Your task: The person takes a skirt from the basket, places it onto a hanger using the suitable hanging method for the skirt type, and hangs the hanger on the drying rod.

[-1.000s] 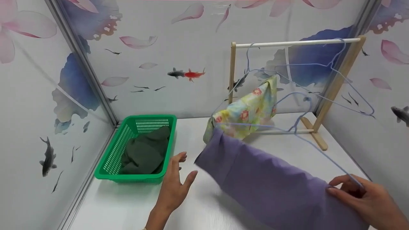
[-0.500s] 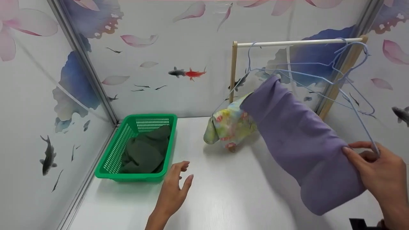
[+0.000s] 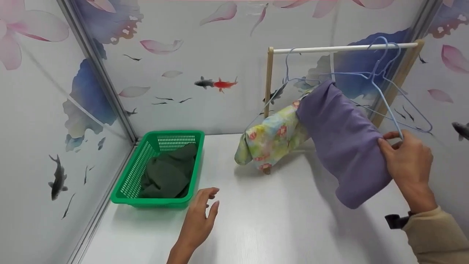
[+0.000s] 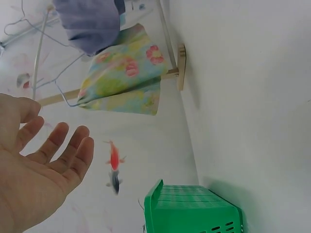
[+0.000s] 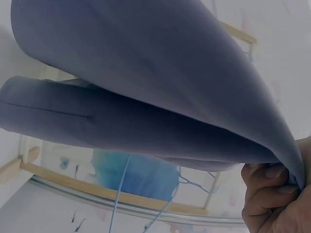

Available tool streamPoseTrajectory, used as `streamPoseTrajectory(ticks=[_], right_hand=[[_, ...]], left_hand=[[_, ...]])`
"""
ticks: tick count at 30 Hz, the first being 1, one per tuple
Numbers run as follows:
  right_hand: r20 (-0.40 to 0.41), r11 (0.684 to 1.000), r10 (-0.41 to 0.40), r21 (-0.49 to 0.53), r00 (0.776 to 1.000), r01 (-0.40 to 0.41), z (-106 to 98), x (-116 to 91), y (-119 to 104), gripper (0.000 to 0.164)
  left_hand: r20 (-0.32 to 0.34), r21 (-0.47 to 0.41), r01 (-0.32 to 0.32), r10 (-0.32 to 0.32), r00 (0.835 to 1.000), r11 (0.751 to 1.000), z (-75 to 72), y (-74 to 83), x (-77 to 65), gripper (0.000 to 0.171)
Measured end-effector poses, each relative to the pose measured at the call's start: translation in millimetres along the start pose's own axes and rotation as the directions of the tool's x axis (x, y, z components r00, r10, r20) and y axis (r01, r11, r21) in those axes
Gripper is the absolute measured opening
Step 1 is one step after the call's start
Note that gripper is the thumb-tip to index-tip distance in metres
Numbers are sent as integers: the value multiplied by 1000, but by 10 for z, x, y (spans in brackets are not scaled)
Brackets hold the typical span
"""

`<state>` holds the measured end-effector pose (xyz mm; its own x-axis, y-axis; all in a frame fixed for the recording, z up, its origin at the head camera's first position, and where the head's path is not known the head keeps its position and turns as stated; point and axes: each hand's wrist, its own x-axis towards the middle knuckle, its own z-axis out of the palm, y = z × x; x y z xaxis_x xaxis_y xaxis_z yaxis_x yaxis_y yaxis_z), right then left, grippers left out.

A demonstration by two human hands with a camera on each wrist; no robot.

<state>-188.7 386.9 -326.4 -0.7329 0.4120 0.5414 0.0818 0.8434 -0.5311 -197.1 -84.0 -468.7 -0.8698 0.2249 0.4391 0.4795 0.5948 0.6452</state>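
My right hand pinches the lower right end of a light blue wire hanger, together with the edge of a purple cloth that drapes from it. The hanger's hook overlaps the white rail of the clothes rack in the head view. Seen from the right wrist, curled fingers grip the cloth's folded edge, and its two layers hang apart. My left hand holds nothing; its fingers are loosely bent near the basket's front right corner. The left wrist view shows that palm facing up.
A floral cloth hangs on another blue hanger at the rack's left, partly behind the purple cloth. One more hanger is on the right. At the left stands a green basket with a dark green cloth inside. Printed walls enclose the table.
My right hand has raised the hanger and purple cloth and carried them away from me to the rack, the hook turning upright at the rail. My left hand has barely moved.
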Motion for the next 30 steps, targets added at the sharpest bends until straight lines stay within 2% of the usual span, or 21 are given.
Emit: streamPoseTrajectory(ticks=[5,14,30], right_hand=[[14,1000,-26,7,1000,26,147,209,-62,25],[75,1000,8,-4,997,-8,376,537,-236,26],[119,996,72,-55,990,-66,683,657,-282,24]], left_hand=[[10,-12,-4,5,1000,1000,-9,-24,-18,28],[30,-12,-15,15,999,1000,-17,-35,-13,29],[36,-25,0,0,999,1000,-1,-70,-58,24]])
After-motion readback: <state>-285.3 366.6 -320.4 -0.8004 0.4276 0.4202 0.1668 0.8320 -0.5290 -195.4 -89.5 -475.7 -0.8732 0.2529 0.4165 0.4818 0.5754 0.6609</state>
